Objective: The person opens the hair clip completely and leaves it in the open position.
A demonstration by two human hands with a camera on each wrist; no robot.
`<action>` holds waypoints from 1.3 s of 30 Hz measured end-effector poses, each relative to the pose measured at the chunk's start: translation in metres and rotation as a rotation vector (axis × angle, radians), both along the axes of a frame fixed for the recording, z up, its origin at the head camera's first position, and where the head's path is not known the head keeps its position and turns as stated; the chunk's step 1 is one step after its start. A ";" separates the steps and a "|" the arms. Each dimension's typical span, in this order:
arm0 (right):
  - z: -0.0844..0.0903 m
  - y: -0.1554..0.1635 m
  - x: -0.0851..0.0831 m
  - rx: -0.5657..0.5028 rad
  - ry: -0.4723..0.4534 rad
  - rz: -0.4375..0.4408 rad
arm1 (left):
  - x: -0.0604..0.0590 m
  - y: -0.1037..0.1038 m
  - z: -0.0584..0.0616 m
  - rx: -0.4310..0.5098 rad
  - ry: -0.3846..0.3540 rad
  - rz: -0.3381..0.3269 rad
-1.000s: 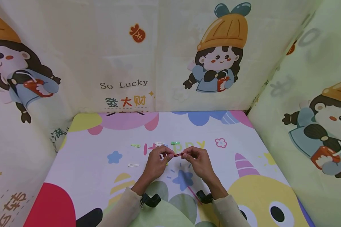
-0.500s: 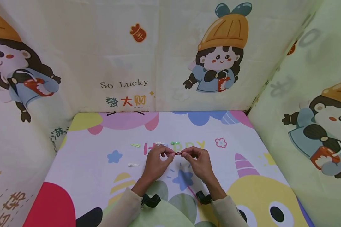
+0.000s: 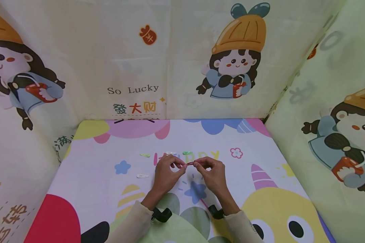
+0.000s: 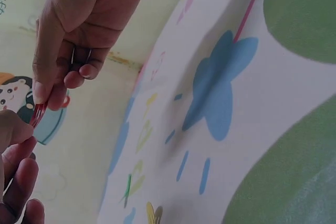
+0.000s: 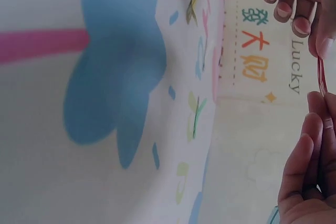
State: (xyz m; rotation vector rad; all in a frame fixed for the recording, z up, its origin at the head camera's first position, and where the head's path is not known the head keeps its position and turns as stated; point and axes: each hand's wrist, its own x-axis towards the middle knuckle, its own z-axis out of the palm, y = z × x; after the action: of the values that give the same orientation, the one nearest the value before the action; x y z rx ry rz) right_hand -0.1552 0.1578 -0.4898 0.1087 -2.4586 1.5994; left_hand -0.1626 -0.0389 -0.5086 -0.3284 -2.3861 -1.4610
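Above the table, a small red snap hair clip (image 3: 190, 163) is stretched between the two hands. The left hand (image 3: 166, 173) pinches one end with thumb and index finger, while the right hand (image 3: 213, 172) pinches the other end. In the left wrist view the red hair clip (image 4: 38, 114) shows between both sets of fingertips. From the right wrist, the thin red clip (image 5: 322, 76) appears edge-on, partly covered by the fingers. Below the hands lies a yellow hair clip (image 5: 192, 9), hidden in the head view.
Beyond the hands lie a light green clip (image 3: 145, 155), a white clip (image 3: 170, 153) and a green clip (image 3: 187, 153). Another white clip (image 3: 142, 176) is left of the left hand. A printed cloth (image 3: 91, 175) covers the table, with printed fabric walls around it.
The red clip has risen slightly and now tilts with its right end higher. Both hands keep their pinch on it and have barely shifted.
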 end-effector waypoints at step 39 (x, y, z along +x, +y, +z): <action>0.002 0.004 -0.001 -0.158 -0.055 0.123 | 0.002 -0.005 0.003 0.118 -0.131 -0.147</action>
State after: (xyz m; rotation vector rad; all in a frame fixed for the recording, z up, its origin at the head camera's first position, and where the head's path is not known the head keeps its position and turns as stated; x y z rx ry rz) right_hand -0.1563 0.1620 -0.4875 0.1974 -2.3968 1.8648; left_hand -0.1606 -0.0435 -0.5052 -0.3976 -2.4073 -1.7304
